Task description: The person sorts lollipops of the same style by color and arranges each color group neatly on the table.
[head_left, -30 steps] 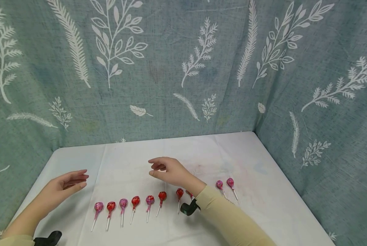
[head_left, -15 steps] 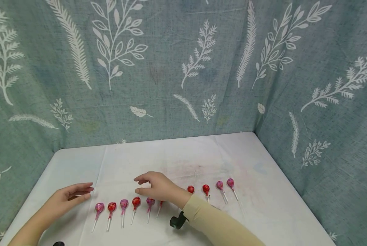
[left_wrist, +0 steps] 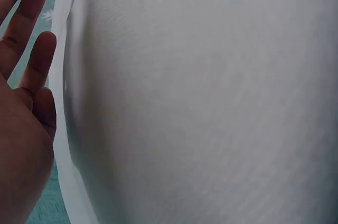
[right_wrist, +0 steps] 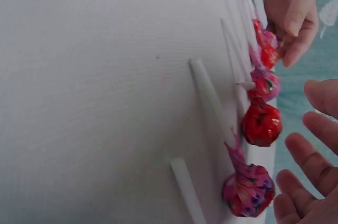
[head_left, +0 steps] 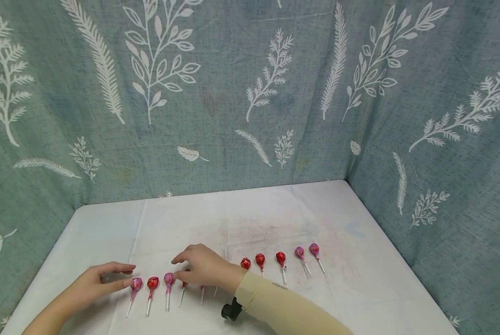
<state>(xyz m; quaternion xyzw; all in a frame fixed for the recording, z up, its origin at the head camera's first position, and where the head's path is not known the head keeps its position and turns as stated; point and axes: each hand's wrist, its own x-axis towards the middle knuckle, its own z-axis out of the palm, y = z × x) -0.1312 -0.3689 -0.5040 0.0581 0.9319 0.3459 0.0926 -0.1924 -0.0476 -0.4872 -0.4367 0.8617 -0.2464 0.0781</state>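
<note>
A row of several wrapped lollipops, pink and red, lies across the white table with sticks toward me. At the row's left end, my left hand (head_left: 95, 284) has thumb and fingers spread, its thumb tip right at the head of a pink lollipop (head_left: 136, 283). A red lollipop (head_left: 153, 282) lies beside that one. My right hand (head_left: 205, 266) hovers over the row's middle, partly covering several lollipops; its thumb tip is close to another pink lollipop (head_left: 169, 279). In the right wrist view its relaxed fingers are beside a red lollipop (right_wrist: 262, 123) and a pink-purple lollipop (right_wrist: 248, 189).
To the right, the row continues with red lollipops (head_left: 281, 257) and pink lollipops (head_left: 314, 249). A green-blue curtain (head_left: 216, 93) with white leaf patterns stands behind and beside the table (head_left: 371, 279). A black wrist camera (head_left: 231, 311) hangs under the right sleeve (head_left: 283, 302).
My right hand has moved left and nearer me, uncovering red lollipops on the right. My left hand has moved right and nearer me, reaching the leftmost pink lollipop.
</note>
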